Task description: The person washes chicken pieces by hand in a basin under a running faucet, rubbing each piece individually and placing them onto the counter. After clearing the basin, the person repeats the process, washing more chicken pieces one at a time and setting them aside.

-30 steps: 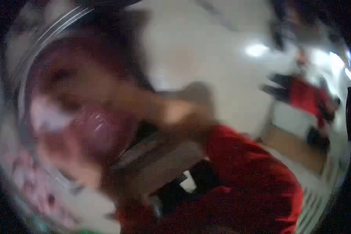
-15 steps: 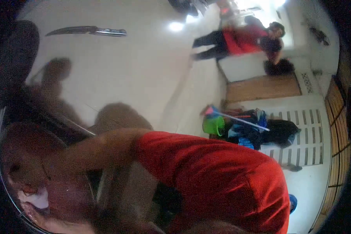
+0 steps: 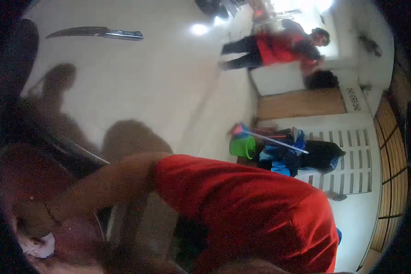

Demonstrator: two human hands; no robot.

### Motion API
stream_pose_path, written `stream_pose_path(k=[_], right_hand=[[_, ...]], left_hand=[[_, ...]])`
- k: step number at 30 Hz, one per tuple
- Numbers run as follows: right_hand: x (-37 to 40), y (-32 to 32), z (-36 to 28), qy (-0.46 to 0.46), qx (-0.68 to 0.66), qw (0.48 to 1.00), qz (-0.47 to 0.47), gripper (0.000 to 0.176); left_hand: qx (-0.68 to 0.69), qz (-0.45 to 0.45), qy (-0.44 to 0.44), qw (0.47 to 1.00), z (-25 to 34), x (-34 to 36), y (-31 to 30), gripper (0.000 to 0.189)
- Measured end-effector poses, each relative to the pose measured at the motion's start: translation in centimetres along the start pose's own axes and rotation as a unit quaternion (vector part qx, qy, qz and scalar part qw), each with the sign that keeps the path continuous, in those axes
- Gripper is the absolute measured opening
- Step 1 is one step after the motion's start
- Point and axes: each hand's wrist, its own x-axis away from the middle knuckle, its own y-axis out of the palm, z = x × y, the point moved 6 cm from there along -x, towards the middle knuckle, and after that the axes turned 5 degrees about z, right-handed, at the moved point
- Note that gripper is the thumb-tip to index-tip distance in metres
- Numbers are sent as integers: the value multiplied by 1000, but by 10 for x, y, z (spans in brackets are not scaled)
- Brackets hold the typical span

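Note:
My right arm, in a red sleeve, reaches across the lower half of the head view toward the lower left. A thin dark band circles the wrist. My right hand [image 3: 25, 223] is in deep shadow near the picture's edge, over a pinkish area like a basin's inside. Beside or under the fingers lies a pale whitish piece [image 3: 44, 246]; I cannot make out its kind or whether the hand grips it. My left hand does not show. On the pale floor at upper left lies a knife [image 3: 96, 32] with a curved blade and shiny metal handle.
Another person [image 3: 278, 48] in a red shirt and dark trousers stands at the back. A green bucket [image 3: 242, 146], a pole [image 3: 278, 139] and dark and blue cloths [image 3: 283, 157] are by the slatted wall [image 3: 351, 178]. Shadows fall across the floor [image 3: 169, 68].
The view has shifted slightly, so the room sits a little farther left. The standing person's arms have moved. My right hand has shifted slightly around the pale piece.

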Motion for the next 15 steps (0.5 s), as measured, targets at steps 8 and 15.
stream_pose_path(k=[8, 15], right_hand=[[1, 1, 4, 18, -3, 1000, 8, 26], [-1, -13, 5, 16, 1, 1000, 23, 25]], left_hand=[[-3, -22, -10, 1000, -3, 0, 7, 37], [-13, -32, -2, 999, -2, 4, 18, 35]])
